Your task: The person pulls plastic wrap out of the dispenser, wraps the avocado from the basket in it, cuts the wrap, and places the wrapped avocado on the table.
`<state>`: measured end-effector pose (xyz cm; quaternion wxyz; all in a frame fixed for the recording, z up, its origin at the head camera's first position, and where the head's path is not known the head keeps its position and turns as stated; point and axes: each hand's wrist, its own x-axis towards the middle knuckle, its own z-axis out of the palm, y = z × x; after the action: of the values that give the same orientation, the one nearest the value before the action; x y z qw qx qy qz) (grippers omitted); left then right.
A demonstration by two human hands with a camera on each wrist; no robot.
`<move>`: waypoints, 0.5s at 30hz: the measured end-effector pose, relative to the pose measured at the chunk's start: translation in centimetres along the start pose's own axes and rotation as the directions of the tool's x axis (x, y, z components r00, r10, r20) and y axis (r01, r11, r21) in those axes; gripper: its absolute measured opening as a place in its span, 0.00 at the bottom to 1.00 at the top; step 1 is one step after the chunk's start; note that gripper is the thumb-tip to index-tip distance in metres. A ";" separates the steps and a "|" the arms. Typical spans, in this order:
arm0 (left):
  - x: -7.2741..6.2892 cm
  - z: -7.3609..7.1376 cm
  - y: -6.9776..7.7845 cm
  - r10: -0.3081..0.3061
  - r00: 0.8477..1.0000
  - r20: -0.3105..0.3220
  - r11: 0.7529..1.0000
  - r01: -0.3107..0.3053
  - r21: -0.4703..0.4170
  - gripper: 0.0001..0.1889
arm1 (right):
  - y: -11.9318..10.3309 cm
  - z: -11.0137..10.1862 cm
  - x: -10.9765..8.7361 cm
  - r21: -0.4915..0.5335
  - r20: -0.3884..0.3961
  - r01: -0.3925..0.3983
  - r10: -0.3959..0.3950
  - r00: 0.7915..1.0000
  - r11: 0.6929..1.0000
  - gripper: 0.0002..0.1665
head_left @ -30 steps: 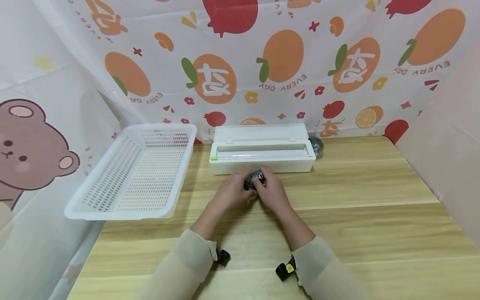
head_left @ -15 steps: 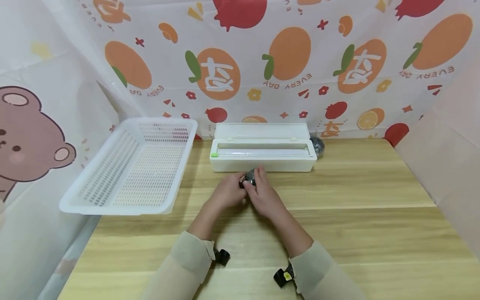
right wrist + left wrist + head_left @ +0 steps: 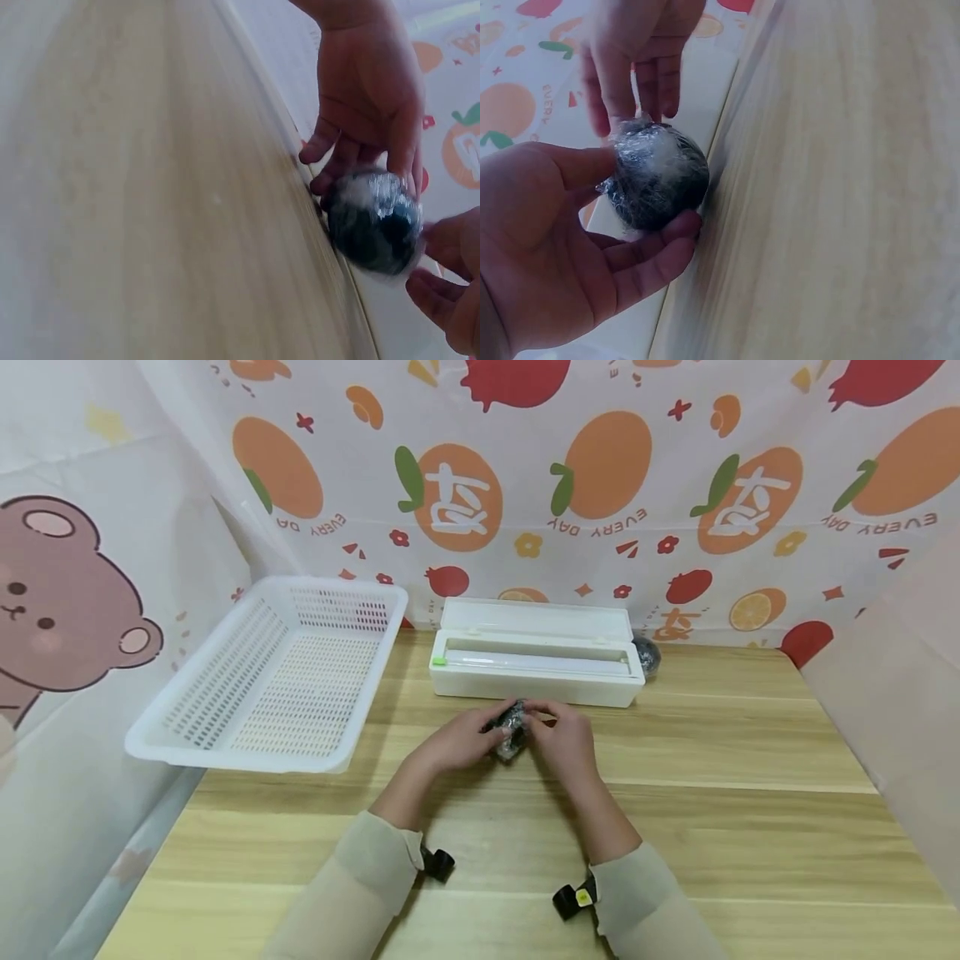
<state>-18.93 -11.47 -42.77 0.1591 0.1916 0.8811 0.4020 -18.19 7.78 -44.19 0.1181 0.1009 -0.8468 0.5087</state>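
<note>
A dark, round object (image 3: 512, 725) wrapped in crinkled clear cling film is between my two hands, just in front of a white cling film dispenser (image 3: 536, 685). My left hand (image 3: 459, 742) holds it, thumb on one side and fingers curled under the other in the left wrist view. My right hand (image 3: 567, 745) is at its right side, thumb and fingertips pinching the film at its edge. In the right wrist view the wrapped round object (image 3: 375, 225) shows shiny, bunched film. The dispenser's lid (image 3: 536, 617) stands up, with a film roll (image 3: 534, 663) inside.
A white perforated plastic basket (image 3: 300, 693) stands at the left. Behind the dispenser's right end sits another film-wrapped round object (image 3: 648, 657). A fruit-print cloth (image 3: 525, 552) hangs behind the wooden table (image 3: 750, 827).
The wrapped object has been turned in the hands. My right fingers have shifted from lying over it to its right side, while the left hand keeps hold. The head view has shifted slightly.
</note>
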 end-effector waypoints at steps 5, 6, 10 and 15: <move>0.0 -0.1 -0.2 0.002 0.999 0.046 0.975 0.008 -0.222 0.27 | 0.7 -0.7 0.4 0.165 0.048 -0.109 0.103 0.994 0.980 0.23; 0.0 -0.1 -0.2 0.009 0.999 0.050 0.962 0.005 -0.273 0.27 | 0.8 -0.8 0.5 0.189 0.057 -0.122 0.113 0.992 0.974 0.25; 0.0 -0.1 0.2 0.036 0.998 0.060 0.878 -0.003 -0.478 0.26 | 0.7 -1.1 0.7 0.218 0.085 -0.124 0.108 0.991 0.968 0.30; 0.3 0.3 0.9 -0.024 1.000 0.018 0.789 0.030 -0.613 0.27 | 0.5 -1.0 0.7 0.097 0.074 -0.049 0.042 0.996 0.994 0.27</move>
<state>-18.83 -10.59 -42.27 0.2224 0.1191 0.7051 0.6627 -18.95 8.86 -43.92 0.0709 0.1055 -0.8264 0.5486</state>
